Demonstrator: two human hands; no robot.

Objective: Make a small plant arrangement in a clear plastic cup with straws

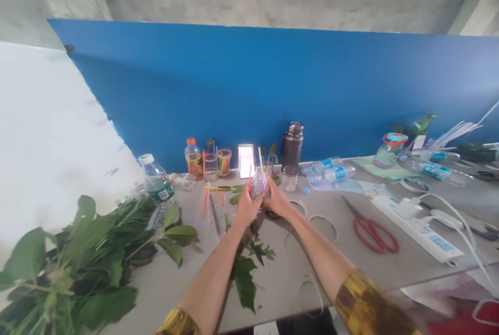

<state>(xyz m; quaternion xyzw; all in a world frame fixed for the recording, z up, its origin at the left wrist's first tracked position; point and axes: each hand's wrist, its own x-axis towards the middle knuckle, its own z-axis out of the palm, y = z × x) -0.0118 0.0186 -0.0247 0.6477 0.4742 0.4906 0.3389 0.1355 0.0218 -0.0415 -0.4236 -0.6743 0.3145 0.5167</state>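
- A small clear plastic container [257, 187] is held at centre frame, its long axis roughly upright and tilted slightly, with thin straws [261, 164] rising from it, away from the wearer.
- It is clasped from both sides, between the left hand [245, 206] and the right hand [278, 201]; both hands are closed around it, and neither appears clearly nearer.
- Loose leafy sprigs [245, 275] are spread on the grey tabletop [276, 293] just below the hands.
- A large bunch of leafy branches [70, 267] is piled at lower left.
- Red-handled scissors [374, 235] and a white power strip [416, 228] are placed at right.
- A dark steel thermos [292, 145] stands at the far edge, against a blue board [234, 90].
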